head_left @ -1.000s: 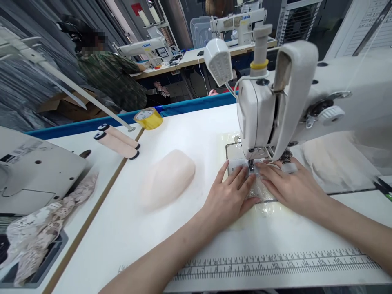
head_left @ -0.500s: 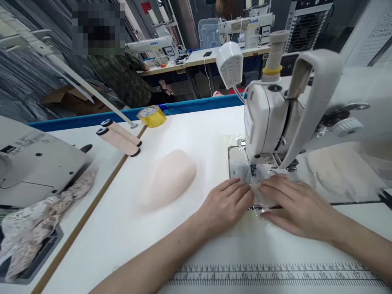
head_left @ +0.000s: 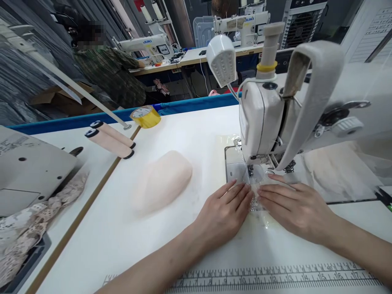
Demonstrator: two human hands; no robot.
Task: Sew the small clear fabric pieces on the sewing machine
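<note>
My left hand [head_left: 228, 210] lies with its fingers stretched forward, just left of the needle area of a white sewing machine [head_left: 263, 122]. Opposite it, my right hand [head_left: 298, 210] is laid flat, its fingertips pointing at the left fingertips. In the narrow gap between them runs a clear, shiny plastic strip [head_left: 253, 204], which both hands touch at its edges. It leads towards the presser foot [head_left: 250, 170] above the metal needle plate [head_left: 234, 165]. Parts of the strip under my fingers are hidden. A pale pink moulded bra cup [head_left: 170, 181] rests on the table to the left.
Two pink thread spools [head_left: 110, 143] lie near a roll of yellow tape [head_left: 146, 116]. Pale fabric in clear plastic [head_left: 337, 171] sits under the machine arm. A printed ruler [head_left: 260, 277] runs along the front. Lace fabric [head_left: 39, 224] lies far left. A person [head_left: 107, 73] works behind.
My right hand has flattened, its thumb no longer sticking out below, and its fingers have come closer to the strip. The left hand stays nearly in place. The view has shifted slightly.
</note>
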